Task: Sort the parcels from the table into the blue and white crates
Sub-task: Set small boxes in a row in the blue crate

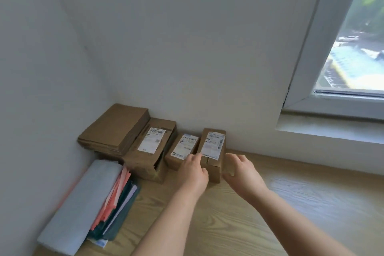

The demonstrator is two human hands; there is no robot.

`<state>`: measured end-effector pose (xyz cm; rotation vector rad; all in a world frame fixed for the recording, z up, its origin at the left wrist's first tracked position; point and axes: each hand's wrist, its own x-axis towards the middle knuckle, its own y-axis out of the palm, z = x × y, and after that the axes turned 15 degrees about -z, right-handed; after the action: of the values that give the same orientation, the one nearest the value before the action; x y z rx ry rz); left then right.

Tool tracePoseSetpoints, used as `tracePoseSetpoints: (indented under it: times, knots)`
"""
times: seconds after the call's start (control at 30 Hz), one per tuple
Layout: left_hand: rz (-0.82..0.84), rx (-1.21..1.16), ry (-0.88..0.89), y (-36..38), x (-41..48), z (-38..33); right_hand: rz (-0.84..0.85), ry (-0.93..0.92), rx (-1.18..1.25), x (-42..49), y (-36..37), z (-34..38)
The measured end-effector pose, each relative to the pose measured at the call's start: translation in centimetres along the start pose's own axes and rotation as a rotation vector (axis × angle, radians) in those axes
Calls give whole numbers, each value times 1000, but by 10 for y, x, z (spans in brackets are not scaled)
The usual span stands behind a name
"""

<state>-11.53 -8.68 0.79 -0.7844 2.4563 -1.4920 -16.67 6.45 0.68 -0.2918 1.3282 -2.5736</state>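
The left hand [195, 170] reaches forward, fingertips curled over the top left edge of the tall parcel [213, 145] and thumb against its near face, pinching that corner. The right hand [241, 169] is at the parcel's right side with fingers apart and loosely curved; whether it touches is unclear. The parcel stands on the table [291, 203] against the wall [207, 68]. Folded cloths [83, 199], flat cardboard [116, 129], a large parcel [145, 151] and a small parcel [182, 147] crowd its left, the small one just beside it. To its right lies bare wood under the window sill [332, 131].
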Motion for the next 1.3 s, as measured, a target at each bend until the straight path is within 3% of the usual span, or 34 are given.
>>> tracePoseSetpoints:
  times: [0.23,0.73,1.0,1.3]
  knots:
    - [65,-23,126,14,74,20,-41,172,21,41,30,26]
    - [286,-42,32,86,113,34,127,466,263,81,68,6]
    - [291,-9,-72,76,95,35,169,551,192,61,72,-11]
    - [514,-80,-320,81,25,45,360,541,121,-8,56,-28]
